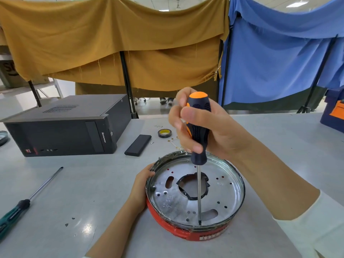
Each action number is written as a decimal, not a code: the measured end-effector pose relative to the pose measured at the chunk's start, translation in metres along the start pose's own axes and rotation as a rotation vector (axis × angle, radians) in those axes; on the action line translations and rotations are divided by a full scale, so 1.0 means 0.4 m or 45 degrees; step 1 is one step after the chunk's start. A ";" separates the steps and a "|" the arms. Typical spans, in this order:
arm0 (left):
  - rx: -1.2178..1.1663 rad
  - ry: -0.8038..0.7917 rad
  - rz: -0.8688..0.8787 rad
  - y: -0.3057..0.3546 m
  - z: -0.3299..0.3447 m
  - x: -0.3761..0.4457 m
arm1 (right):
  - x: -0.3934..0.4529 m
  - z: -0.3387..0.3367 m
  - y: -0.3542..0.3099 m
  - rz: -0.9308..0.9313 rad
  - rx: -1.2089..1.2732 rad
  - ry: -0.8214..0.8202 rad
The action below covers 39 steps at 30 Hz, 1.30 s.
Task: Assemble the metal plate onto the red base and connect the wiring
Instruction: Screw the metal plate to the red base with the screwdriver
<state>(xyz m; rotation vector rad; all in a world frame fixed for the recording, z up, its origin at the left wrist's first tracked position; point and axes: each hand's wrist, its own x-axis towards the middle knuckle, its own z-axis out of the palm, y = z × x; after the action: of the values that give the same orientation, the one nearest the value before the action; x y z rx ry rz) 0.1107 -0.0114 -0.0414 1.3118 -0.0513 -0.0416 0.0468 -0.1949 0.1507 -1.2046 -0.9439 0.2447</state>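
Observation:
A round metal plate (223,192) with several holes and a black-taped central opening sits in the red base (178,232) at the table's near middle. My right hand (204,127) grips an orange-and-black screwdriver (199,127) upright above the plate. Its shaft runs straight down and the tip touches the plate near its front rim. My left hand (139,189) holds the left rim of the plate and base, fingers curled over the edge. No wiring is visible.
A black computer case (65,127) lies at the back left. A black flat bar (137,145), a tape roll (164,133) and small loose screws (174,141) lie behind the base. A green-handled screwdriver (24,205) rests at the left.

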 end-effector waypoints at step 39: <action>-0.035 0.002 0.002 -0.007 -0.003 0.005 | 0.000 -0.021 -0.001 0.108 0.312 -0.156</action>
<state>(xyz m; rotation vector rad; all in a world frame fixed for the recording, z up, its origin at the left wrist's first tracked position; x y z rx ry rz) 0.1127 -0.0112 -0.0443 1.2842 -0.0500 -0.0394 0.0529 -0.2009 0.1508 -1.0132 -0.9398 0.4928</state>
